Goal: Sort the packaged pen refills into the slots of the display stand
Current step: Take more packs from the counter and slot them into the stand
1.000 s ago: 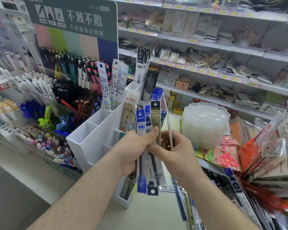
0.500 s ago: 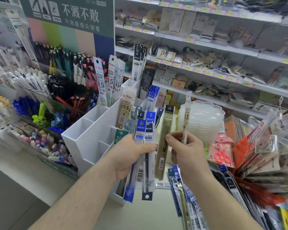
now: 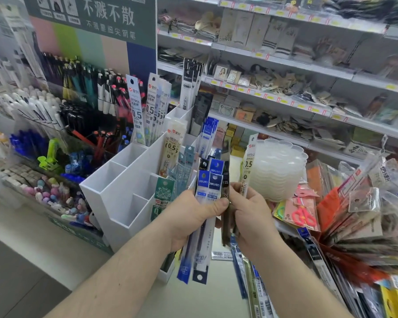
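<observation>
Left hand [image 3: 191,216] grips blue-topped refill packs [image 3: 208,187].

Refill packs [image 3: 206,203]: clear glossy plastic sleeves, printed blue card headers. Stand [image 3: 124,191]: smooth white plastic, matt. Stacked trays [image 3: 278,171]: translucent plastic, glossy. Scissors pack [image 3: 305,214]: shiny film over pink card. Surface [image 3: 200,299]: pale, smooth, matt. Signboard [image 3: 106,17]: printed matt green card.

A pale desk [image 3: 216,299] carries the white display stand [image 3: 124,203] at its left part. Loose refill packs [image 3: 251,276] lie flat to its right, beside a barcode label [image 3: 221,255]. A stack of clear trays [image 3: 278,171] (scalloped rims) stands further back.
</observation>
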The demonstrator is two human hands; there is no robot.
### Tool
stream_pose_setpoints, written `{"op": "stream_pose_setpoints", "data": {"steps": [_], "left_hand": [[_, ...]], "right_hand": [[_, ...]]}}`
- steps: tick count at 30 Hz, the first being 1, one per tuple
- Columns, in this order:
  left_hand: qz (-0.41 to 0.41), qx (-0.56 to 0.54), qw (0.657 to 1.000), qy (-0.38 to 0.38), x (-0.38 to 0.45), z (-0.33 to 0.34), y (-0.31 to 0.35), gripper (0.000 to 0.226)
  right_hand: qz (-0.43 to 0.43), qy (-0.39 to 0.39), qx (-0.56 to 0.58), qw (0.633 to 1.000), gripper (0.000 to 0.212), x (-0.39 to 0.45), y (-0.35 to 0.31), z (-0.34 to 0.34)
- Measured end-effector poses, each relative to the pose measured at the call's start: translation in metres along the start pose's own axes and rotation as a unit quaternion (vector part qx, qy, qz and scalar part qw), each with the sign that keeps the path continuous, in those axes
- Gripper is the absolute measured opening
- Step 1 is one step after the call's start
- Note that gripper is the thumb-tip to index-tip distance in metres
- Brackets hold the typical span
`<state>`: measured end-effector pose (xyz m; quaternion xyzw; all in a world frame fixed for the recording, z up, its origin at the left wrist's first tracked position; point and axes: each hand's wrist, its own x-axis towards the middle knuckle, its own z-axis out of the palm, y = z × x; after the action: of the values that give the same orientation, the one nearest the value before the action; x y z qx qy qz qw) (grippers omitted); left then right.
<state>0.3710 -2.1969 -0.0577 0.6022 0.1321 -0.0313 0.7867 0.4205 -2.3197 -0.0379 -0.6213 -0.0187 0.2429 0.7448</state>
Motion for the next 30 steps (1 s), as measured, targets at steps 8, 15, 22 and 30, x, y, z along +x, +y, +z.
{"op": "stream_pose_setpoints", "data": {"steps": [8,15,22,30], "left_hand": [[0.029,0.02,0.997,0.062,0.004,-0.004,0.0,0.029],[0.07,0.06,0.99,0.102,-0.001,-0.015,0.012,0.048],[0.145,0.08,0.972,0.166,-0.006,-0.049,0.04,0.022],[0.125,0.138,0.965,0.185,-0.012,-0.067,0.041,0.035]], "right_hand": [[0.058,-0.073,0.042,0.995,0.046,0.001,0.005,-0.001],[0.057,-0.017,0.019,0.998,0.05,0.009,0.005,-0.016],[-0.004,0.058,-0.132,0.99,0.031,0.027,0.008,-0.032],[-0.056,0.102,-0.156,0.981,0.019,0.047,0.019,-0.037]]}}
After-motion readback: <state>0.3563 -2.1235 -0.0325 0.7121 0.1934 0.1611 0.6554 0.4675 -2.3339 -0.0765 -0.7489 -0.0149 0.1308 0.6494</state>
